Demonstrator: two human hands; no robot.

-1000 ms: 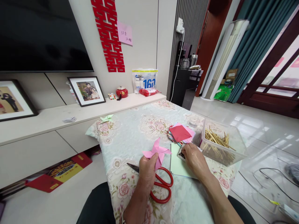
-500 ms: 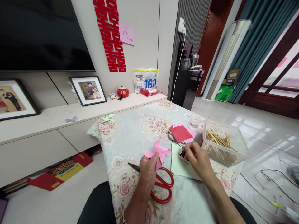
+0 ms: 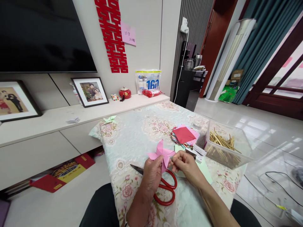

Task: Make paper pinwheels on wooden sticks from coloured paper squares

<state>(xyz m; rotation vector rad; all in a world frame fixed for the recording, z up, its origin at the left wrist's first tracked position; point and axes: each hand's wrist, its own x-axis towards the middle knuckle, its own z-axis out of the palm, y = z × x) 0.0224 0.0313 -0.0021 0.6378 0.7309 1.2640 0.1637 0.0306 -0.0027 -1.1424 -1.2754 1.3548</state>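
Note:
A pink paper pinwheel (image 3: pixel 160 150) is pinched at its middle between the thumb and fingers of my left hand (image 3: pixel 153 173). Close to its right side, my right hand (image 3: pixel 186 165) is closed in a pinch; whatever tiny thing it holds is too small to make out. Below the pinwheel lie scissors with red handles (image 3: pixel 174 181), partly covered by my left hand and blades pointing left. Behind my right hand, a small open box (image 3: pixel 197 156) rests on light green paper sheets (image 3: pixel 206 172), its contents mostly hidden.
Coloured paper squares (image 3: pixel 184 135) are stacked beyond the small box. A clear plastic bin (image 3: pixel 239 154) of thin sticks stands at the right, a roll of tape (image 3: pixel 197 123) behind it. A green paper pinwheel (image 3: pixel 109 119) lies at the table's far left corner.
My right hand has moved left from the small box to the pinwheel, its fingers still pinched. The box now shows more of its white flap. My left hand shifted slightly right with the pinwheel.

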